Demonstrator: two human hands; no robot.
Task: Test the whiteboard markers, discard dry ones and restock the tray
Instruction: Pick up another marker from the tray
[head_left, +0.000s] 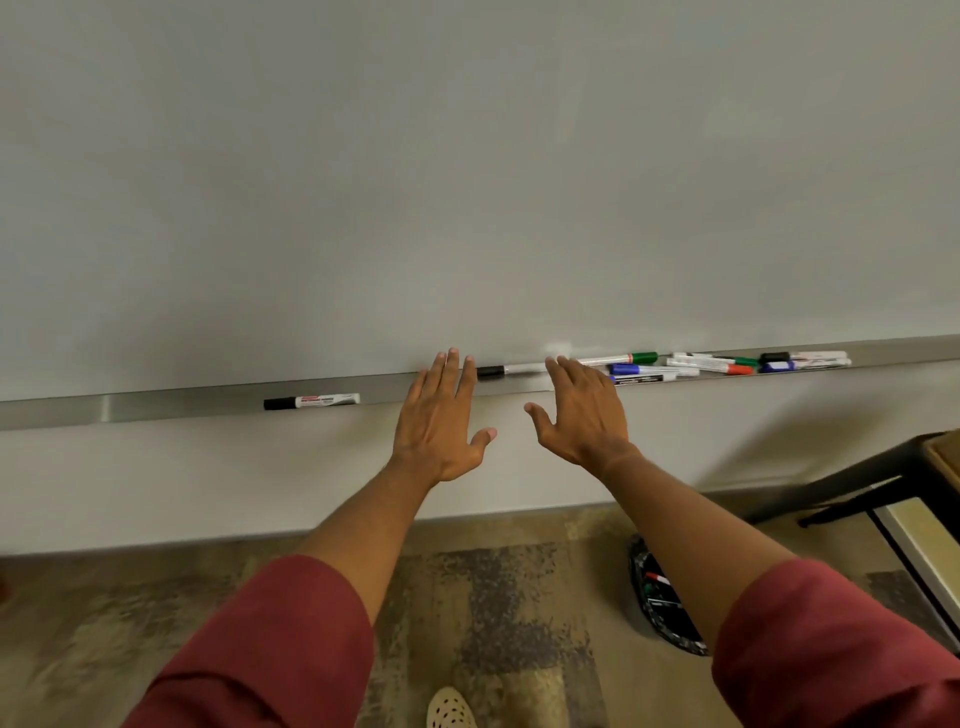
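Both hands are held out flat, fingers straight and spread, nothing gripped. The left hand (441, 415) is raised over the tray (182, 404), its fingertips reaching the lower edge of the whiteboard (467, 156). The right hand (582, 410) is set near it, at 3 o'clock, with a gap between the two. Whether either palm touches the tray lip cannot be told.

Between the two sets of fingertips a black-capped marker (509, 370) lies flat in the tray. At 9 o'clock from the left hand, well apart, a second black marker (310, 401) lies alone. At 3 o'clock from the right hand a loose cluster of markers (717, 364) is seen, with green, blue, red and black caps, some overlapping.

On the floor at 5 o'clock from the right hand a dark bin (665, 597) is seen, partly hidden by the right forearm, with a few markers inside. A dark stool (857, 483) is seen at the right edge.

Judged stage: no marker is in hand, so testing and sorting are still to be done.

Risks: the central marker may be rolled off the shallow tray if it is nudged by flat fingers. The overlapped cluster may be scattered if one marker is drawn out sideways. Tested and untested markers may be confused if returned to the same heap.
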